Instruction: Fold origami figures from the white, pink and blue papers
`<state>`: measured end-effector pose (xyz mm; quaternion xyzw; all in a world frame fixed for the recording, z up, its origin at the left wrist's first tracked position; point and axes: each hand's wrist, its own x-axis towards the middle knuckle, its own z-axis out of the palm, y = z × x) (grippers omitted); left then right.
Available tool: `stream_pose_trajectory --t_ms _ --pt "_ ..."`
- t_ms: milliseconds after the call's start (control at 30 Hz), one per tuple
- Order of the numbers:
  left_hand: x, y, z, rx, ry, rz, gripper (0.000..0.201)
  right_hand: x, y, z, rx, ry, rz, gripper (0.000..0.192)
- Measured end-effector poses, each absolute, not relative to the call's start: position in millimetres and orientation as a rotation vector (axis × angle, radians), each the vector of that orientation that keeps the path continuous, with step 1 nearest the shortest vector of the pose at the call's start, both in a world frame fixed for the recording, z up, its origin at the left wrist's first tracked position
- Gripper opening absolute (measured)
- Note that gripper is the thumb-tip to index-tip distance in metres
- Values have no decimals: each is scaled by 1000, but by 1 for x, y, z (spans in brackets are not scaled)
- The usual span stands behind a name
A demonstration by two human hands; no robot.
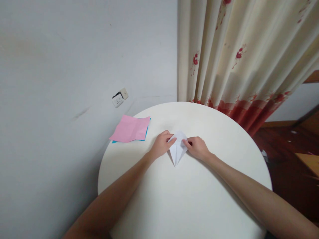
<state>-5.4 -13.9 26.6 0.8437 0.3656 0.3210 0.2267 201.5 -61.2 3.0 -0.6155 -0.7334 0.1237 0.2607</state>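
Presently, at the worktop:
Left hand: the left hand [161, 144] rests on the round white worktop [189, 205] near its middle, fingertips pinching the upper left flap of the white folded paper [177, 149].
Right hand: the right hand [198, 147] mirrors it, thumb and fingers gripping the upper right flap of the same piece.
Folded paper: it lies flat between the two hands, a kite shape whose narrow tip points toward the near edge of the worktop, with a crease running down its centre.
Spare sheets: a pink sheet [130, 128] lies at the far left edge of the worktop, partly overhanging the rim, with a blue sheet [147, 130] showing from under it.
Surroundings: a flowered curtain [239, 56] hangs beyond the far right edge; a wall socket [120, 98] sits on the wall behind the far left edge.
Risk, crooked fold: uneven pull from the two hands would likely drag the flaps off the centre crease and leave the shape lopsided.
Risk, tear: the thin paper could split at the tip if the flaps are pulled apart too hard.
Risk, sliding: the smooth worktop gives little grip, so the piece may skid while pressed.
Risk, lost sheets: the overhanging pink sheet could slip to the floor if a forearm brushes it.
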Motion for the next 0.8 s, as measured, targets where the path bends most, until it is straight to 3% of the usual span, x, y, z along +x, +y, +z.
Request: stream_pose_trajectory --t_ms 233,367,433,533,800 --pt "-3 -12 21 2151 998 951 34 198 -62 6 -1599 -1950 246 44" --pt "0 -14 21 2190 1050 1002 19 195 -62 8 -1588 -1954 283 46" --pt "1 -14 22 2192 1065 1049 26 193 -63 9 -1589 -1941 322 47" --pt "2 -14 21 2161 1073 1115 39 194 -63 10 -1509 -1879 476 48" --pt "-1 -7 6 1961 1028 1188 37 206 -55 0 -1100 -1665 1046 43"
